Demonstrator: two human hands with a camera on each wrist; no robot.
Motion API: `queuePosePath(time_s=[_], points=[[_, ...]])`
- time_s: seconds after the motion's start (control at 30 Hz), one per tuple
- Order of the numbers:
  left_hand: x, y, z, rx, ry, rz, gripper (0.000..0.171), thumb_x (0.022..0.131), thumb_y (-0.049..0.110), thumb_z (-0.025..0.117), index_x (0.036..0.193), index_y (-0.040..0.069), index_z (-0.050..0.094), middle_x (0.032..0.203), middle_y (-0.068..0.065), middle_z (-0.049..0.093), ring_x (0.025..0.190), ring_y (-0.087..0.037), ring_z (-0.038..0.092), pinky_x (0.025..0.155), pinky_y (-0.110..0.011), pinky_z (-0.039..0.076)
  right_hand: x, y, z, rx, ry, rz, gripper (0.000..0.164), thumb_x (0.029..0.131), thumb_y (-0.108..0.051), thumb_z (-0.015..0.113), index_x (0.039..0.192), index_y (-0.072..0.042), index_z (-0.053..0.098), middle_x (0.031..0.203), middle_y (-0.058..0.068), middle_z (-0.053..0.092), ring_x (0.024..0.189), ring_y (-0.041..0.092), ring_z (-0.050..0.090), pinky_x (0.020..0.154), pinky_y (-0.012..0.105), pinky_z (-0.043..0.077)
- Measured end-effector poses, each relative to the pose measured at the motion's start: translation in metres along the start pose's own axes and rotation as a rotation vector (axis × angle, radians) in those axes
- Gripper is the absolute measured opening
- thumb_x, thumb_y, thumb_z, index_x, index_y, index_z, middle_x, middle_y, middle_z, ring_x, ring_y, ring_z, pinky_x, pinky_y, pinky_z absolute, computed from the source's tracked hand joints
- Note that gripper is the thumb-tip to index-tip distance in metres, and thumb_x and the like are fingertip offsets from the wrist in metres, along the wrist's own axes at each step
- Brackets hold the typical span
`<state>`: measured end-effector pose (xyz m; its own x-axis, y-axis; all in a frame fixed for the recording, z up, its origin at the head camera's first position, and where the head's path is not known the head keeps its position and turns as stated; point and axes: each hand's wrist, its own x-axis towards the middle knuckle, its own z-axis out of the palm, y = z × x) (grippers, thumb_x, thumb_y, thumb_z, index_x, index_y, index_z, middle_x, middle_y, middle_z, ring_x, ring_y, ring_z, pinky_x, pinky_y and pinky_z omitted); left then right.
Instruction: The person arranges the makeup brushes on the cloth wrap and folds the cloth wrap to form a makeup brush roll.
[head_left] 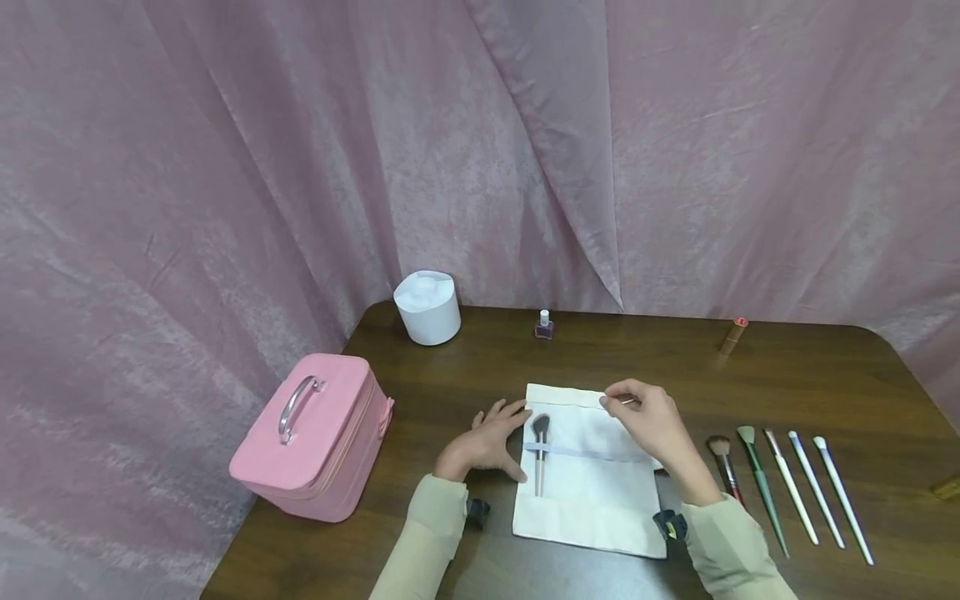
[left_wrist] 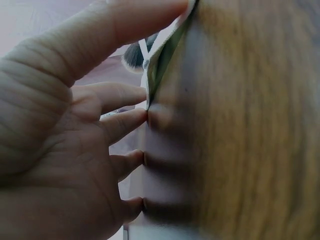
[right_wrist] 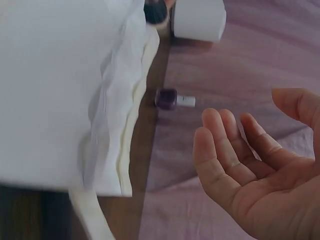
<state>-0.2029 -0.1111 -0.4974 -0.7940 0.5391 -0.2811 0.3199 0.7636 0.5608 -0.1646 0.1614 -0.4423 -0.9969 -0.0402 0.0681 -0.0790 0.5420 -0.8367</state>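
Observation:
A white cloth brush roll [head_left: 585, 496] lies unfolded on the table, with a pale elastic band [head_left: 600, 455] across it. One makeup brush [head_left: 541, 427] with dark bristles is tucked under the band near the left edge. My left hand [head_left: 489, 440] is spread at that edge; in the left wrist view its thumb and fingertips [left_wrist: 134, 159] touch the cloth's side and the table. Over the roll's upper right part hovers my right hand [head_left: 654, 421]. The right wrist view shows its fingers [right_wrist: 215, 150] loosely bent, apart from the thumb, holding nothing.
Several makeup brushes [head_left: 795, 483] lie in a row right of the roll. A pink case [head_left: 315, 442] stands at the left. Along the back are a white tissue roll [head_left: 429, 321], a nail polish bottle [head_left: 544, 327] and a lipstick tube [head_left: 732, 336]. A gold object [head_left: 947, 487] sits far right.

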Motion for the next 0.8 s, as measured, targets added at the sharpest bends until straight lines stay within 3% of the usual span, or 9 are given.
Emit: queuePosePath(time_s=[0.47,0.8], points=[[0.001,-0.002,0.001,0.006,0.007,0.002,0.102,0.072,0.024,0.094,0.157,0.013,0.04,0.166,-0.004,0.025,0.153,-0.033,0.012,0.118,-0.062,0.011,-0.022,0.015,-0.032,-0.158,0.106,0.034,0.034,0.097,-0.019,0.067,0.12,0.007,0.064,0.107,0.02,0.07,0.097,0.036,0.069,0.077,0.048,0.055],[0.0,-0.002,0.002,-0.008,0.004,0.007,0.102,0.071,0.024,0.094,0.157,0.013,0.039,0.166,-0.004,0.025,0.153,-0.034,0.011,0.118,-0.062,0.011,-0.04,0.045,-0.06,-0.307,0.075,0.088,0.045,0.093,-0.018,0.07,0.122,0.014,0.058,0.108,0.031,0.066,0.092,0.042,0.067,0.067,0.05,0.055]])
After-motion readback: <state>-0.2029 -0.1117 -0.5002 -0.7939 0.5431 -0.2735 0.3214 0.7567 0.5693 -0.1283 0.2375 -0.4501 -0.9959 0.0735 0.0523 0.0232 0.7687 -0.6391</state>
